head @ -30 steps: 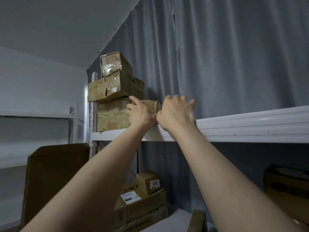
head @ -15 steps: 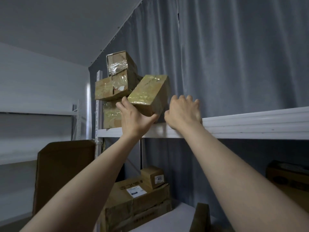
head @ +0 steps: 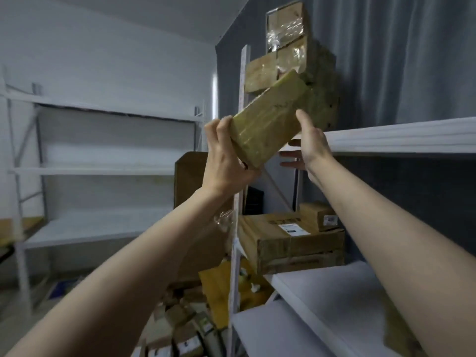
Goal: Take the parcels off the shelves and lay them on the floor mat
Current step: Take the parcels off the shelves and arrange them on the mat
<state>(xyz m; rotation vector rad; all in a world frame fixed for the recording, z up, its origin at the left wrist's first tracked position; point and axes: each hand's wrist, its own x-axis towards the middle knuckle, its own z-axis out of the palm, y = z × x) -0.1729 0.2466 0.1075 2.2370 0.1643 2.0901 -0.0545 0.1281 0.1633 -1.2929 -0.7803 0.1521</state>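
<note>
- The taped parcel (head: 268, 122) is held tilted in the air, off the left end of the top shelf (head: 399, 137) and in front of the stacked parcels (head: 283, 47).
- Its lower left end is gripped by the raised left hand (head: 226, 163), with the fingers curled round the edge.
- The right hand (head: 309, 145) is raised at the parcel's right side, released, with the thumb laid up along it and the fingers straight and spread below.
</note>
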